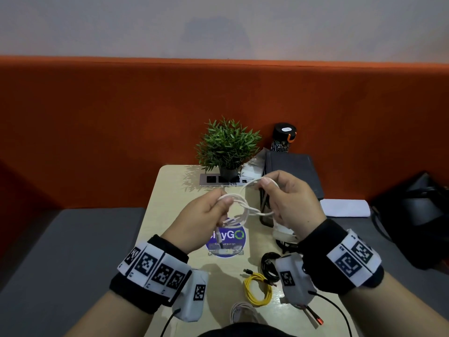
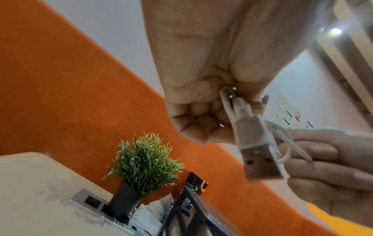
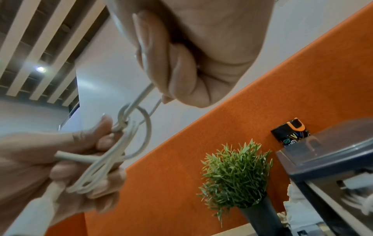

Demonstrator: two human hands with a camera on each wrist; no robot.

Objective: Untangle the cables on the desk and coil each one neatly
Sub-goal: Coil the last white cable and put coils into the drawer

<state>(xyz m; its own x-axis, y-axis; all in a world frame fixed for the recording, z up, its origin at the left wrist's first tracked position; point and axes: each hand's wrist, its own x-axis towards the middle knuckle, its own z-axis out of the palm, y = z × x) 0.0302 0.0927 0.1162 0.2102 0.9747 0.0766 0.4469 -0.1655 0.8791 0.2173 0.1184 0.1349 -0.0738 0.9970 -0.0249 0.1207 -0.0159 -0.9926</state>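
Head view: above the table (image 1: 170,215), the left hand (image 1: 201,222) and right hand (image 1: 291,203) each grip the white cable (image 1: 243,207), thin and knotted in loops between them. Left wrist view: its USB plug (image 2: 258,156) hangs below curled fingers (image 2: 201,115). Right wrist view: fingers (image 3: 181,71) pinch one strand.

On the desk (image 1: 170,215), the potted plant (image 1: 227,144) stands at the far edge, the canister (image 1: 283,137) to its right. Near the front edge, two coiled cables (image 1: 258,288) lie side by side, right of the sticker (image 1: 226,242).
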